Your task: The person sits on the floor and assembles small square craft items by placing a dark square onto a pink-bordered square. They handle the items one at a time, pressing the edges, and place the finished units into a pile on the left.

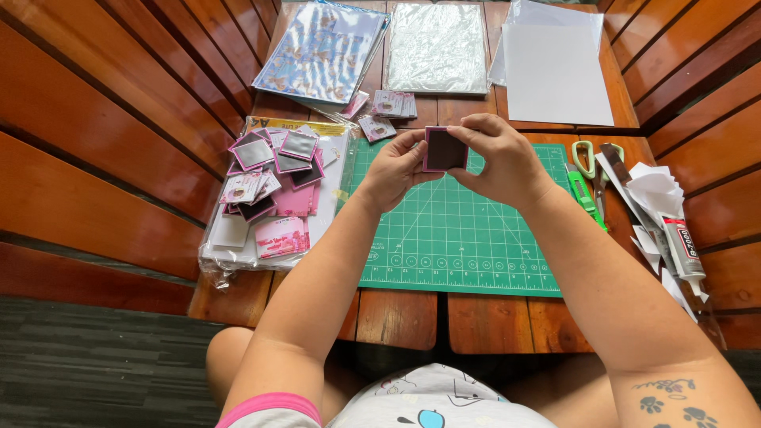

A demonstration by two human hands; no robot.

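Both hands are up over the green cutting mat, pinching one small square magnet piece with a pink edge and dark face. The left hand has its fingers clamped on the left edge, and the right hand grips the top and right side, so the square sits between the two, held above the mat rather than lying on it.

To the left on the wooden bench there's a plastic bag with a pile of the same pink and dark squares on it, roughly ten or so, too overlapped for an exact count. Up top are three sheet stacks: a shiny patterned one, a silvery one and plain white paper. On the right sit one pair of green-handled scissors, one green utility knife, one glue tube and white paper scraps.
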